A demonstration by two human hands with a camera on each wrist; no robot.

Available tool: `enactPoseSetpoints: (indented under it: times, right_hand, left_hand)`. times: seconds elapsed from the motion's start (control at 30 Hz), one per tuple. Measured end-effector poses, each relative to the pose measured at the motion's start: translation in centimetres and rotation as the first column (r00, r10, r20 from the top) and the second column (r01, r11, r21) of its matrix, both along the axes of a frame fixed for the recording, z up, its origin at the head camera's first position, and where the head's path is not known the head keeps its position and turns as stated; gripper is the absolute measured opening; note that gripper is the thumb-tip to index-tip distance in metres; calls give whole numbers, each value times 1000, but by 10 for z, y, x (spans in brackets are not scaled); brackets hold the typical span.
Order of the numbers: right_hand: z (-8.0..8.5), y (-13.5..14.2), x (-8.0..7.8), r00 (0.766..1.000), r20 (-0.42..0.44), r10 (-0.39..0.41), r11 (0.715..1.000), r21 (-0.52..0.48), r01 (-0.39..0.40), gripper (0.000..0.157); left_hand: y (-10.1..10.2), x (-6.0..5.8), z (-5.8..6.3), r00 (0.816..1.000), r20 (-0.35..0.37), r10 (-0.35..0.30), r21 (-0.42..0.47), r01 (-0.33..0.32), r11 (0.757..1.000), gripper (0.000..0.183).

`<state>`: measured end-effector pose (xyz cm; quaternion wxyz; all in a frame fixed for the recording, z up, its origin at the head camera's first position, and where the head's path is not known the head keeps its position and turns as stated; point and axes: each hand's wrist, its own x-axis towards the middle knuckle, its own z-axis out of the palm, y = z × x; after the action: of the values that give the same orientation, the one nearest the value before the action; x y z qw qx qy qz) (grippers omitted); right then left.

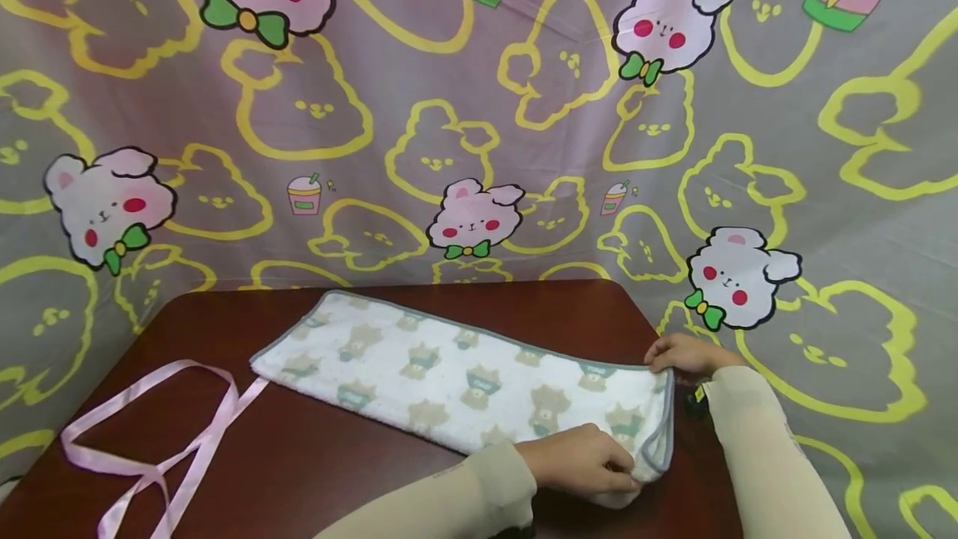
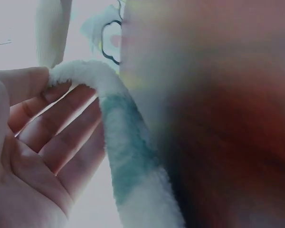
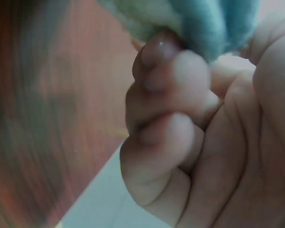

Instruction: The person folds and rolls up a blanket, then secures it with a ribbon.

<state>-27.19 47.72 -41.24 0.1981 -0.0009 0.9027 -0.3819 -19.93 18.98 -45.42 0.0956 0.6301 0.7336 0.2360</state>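
Observation:
A white towel (image 1: 449,381) with tan bear prints and a grey-blue edge lies folded in a long strip across the table. At its near right corner my left hand (image 1: 580,464) pinches the folded edge; in the left wrist view the thumb and index finger of the left hand (image 2: 42,142) grip the fluffy towel (image 2: 128,147). The far right corner is held by my right hand (image 1: 688,358). In the right wrist view the grey-blue edge (image 3: 204,23) sits between the thumb and curled fingers of the right hand (image 3: 204,118).
A pink ribbon (image 1: 202,439) loops over the dark red-brown table (image 1: 322,464) at the left, one end reaching the towel's left corner. A patterned curtain (image 1: 359,148) hangs behind and beside the table. A small dark object (image 1: 698,403) is by the right wrist.

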Motion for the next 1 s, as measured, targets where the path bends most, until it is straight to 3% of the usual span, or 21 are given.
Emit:
enactPoseSetpoints:
  times: [0.17, 0.33, 0.6, 0.8, 0.93, 1.0]
  right_hand:
    - [10, -3, -3, 998, 9, -61, 998, 25, 61, 27]
    - [18, -2, -2, 999, -11, -45, 999, 24, 45, 22]
    - [30, 8, 1, 1000, -18, 13, 987, -157, -16, 20]
    - [35, 12, 5, 998, 24, 55, 977, -206, -48, 22]
    - [38, 14, 8, 996, 33, 83, 946, -316, -68, 30]
    - [40, 15, 9, 994, 24, 111, 908, -409, -91, 34]
  left_hand:
    - [-2, 1, 5, 999, 39, -13, 75, 10, 997, 33]
    - [-5, 1, 10, 995, 95, -1, 149, -13, 989, 29]
    - [-12, 0, 26, 990, 125, -64, 232, 33, 972, 27]
    - [-17, 1, 40, 987, 150, -60, 276, 17, 961, 28]
    - [-17, 4, 45, 976, 209, -55, 269, -4, 963, 27]
    - [-17, 6, 47, 971, 234, -44, 265, -20, 964, 26]
